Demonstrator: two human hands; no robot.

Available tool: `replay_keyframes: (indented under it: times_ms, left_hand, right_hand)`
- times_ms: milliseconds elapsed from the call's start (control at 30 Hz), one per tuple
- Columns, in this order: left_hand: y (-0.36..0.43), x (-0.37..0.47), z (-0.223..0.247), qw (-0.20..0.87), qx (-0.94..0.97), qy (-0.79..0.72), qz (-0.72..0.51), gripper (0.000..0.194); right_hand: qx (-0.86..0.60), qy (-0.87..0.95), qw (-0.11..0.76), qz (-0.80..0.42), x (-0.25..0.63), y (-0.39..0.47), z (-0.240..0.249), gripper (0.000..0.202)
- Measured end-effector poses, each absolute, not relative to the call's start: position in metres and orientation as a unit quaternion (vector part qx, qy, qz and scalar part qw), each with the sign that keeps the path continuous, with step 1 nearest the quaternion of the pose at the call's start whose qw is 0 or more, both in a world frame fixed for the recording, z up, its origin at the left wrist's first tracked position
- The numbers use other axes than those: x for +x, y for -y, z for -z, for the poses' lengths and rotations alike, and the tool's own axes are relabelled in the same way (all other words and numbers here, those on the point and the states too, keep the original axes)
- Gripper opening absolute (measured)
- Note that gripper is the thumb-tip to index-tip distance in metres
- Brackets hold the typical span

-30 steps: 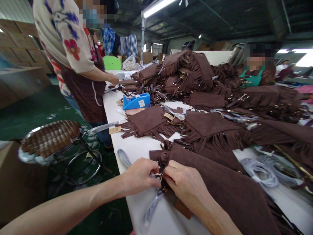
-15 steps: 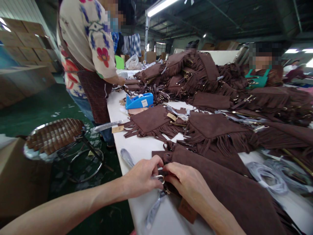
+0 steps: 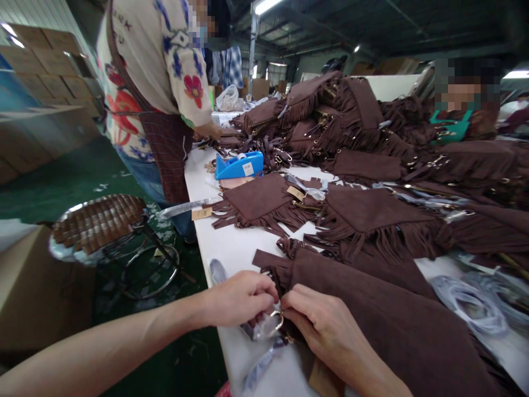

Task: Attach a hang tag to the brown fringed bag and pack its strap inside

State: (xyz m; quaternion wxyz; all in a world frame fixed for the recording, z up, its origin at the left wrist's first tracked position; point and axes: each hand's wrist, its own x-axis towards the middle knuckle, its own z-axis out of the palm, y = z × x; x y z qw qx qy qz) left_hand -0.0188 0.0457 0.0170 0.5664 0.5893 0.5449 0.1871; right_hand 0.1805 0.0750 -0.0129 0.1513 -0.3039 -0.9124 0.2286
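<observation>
A large brown fringed bag [image 3: 372,298] lies at the table's near edge. At its left end my left hand [image 3: 246,298] is closed with curled fingers round part of a plastic-wrapped strap near a metal clasp [image 3: 276,321]. My right hand [image 3: 320,317] pinches at the same clasp from the right, its thumb and forefinger close to the ring. Below the hands, a strip in clear plastic [image 3: 262,366] hangs over the white table [image 3: 237,248]. Part of a tan tag [image 3: 324,377] shows under my right wrist.
Farther back are a blue tape dispenser [image 3: 239,165], more fringed bags [image 3: 260,198] and a high pile of them [image 3: 318,105]. A person in a flowered top [image 3: 144,82] stands at the left, near a stool [image 3: 101,223]. Another person in a green apron [image 3: 452,125] is behind the pile.
The clasp has come into clearer view between my hands, with plastic wrap now visible beside it. My left fingers have curled in more. The whole view has shifted slightly.
</observation>
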Motion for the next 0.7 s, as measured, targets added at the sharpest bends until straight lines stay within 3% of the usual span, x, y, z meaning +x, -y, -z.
replay_keyframes:
  times_ms: [100, 300, 700]
  left_hand:
    - [-0.056, -0.018, -0.008, 0.621, 0.545, -0.544, -0.149, 0.015]
    - [-0.066, -0.013, 0.004, 0.629, 0.545, -0.545, -0.102, 0.015]
    - [-0.068, -0.017, 0.009, 0.695, 0.494, -0.513, -0.104, 0.007]
  right_hand:
    - [-0.304, 0.919, 0.138, -0.211, 0.180, -0.074, 0.016, 0.025]
    - [-0.312, 0.919, 0.126, -0.207, 0.181, -0.074, 0.017, 0.026]
    - [-0.304, 0.922, 0.143, -0.195, 0.180, -0.075, 0.017, 0.026]
